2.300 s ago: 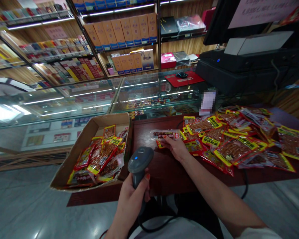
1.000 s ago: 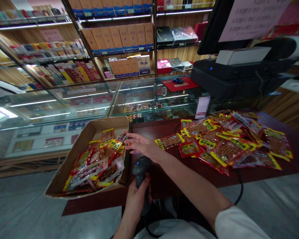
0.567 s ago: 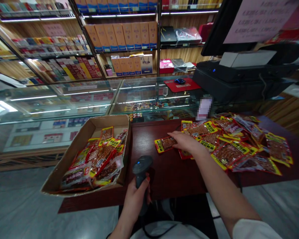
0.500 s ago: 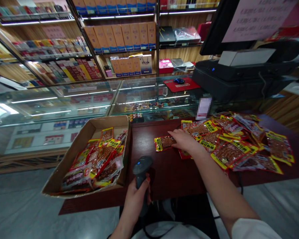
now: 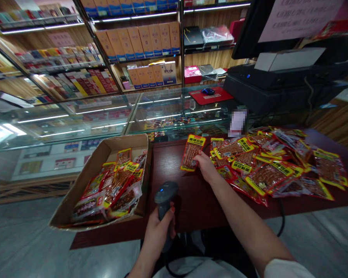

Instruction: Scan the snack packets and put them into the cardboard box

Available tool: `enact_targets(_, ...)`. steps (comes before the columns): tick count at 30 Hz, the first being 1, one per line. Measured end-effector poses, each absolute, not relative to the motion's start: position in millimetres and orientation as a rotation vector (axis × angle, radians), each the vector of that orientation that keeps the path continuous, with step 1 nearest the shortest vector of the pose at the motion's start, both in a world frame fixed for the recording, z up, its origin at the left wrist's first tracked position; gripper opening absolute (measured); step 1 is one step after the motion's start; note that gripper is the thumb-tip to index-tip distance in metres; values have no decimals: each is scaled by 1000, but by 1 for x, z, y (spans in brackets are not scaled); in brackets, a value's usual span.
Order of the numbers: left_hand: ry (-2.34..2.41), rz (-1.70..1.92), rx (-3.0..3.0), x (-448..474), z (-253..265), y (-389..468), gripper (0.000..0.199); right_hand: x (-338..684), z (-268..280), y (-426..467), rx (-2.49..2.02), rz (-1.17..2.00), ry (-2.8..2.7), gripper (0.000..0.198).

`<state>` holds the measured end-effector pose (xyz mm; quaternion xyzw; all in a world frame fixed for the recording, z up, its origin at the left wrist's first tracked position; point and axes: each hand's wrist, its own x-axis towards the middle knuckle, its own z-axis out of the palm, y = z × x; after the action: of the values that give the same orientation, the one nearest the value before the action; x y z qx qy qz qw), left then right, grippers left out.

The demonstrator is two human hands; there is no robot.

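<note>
My left hand (image 5: 159,227) is wrapped round the handle of a dark barcode scanner (image 5: 166,193), held upright near the front edge of the brown table (image 5: 188,200). Between the fingers of my right hand (image 5: 205,164) is a snack packet (image 5: 192,151), red and yellow with brown sticks showing through its clear front. It is raised at a tilt over the table, gripped by its right side. To its right spreads a pile of similar snack packets (image 5: 268,177). Left of the scanner, a cardboard box (image 5: 58,210) with its top open contains several more packets (image 5: 120,179).
Behind the table runs a glass display counter (image 5: 104,112) with a red mouse pad (image 5: 220,96) and mouse on it. A monitor (image 5: 249,31) and black till equipment (image 5: 278,88) stand at the back right. Shelves of boxed goods (image 5: 142,38) line the wall.
My right hand has lifted one packet off the table beside the pile and turned it from lying sideways to nearly upright. My left hand and the scanner have stayed in place.
</note>
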<state>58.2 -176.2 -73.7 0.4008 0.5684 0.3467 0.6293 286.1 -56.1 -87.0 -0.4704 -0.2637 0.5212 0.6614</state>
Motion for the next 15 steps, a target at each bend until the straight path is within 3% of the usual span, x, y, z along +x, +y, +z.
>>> enact_targets(10, 1300, 842, 890, 63, -58, -178, 57, 291, -87, -65, -876, 1275, -369, 28)
enact_targets(15, 1272, 863, 918, 69, -21, -174, 50, 276, -88, -62, -774, 1383, -211, 12)
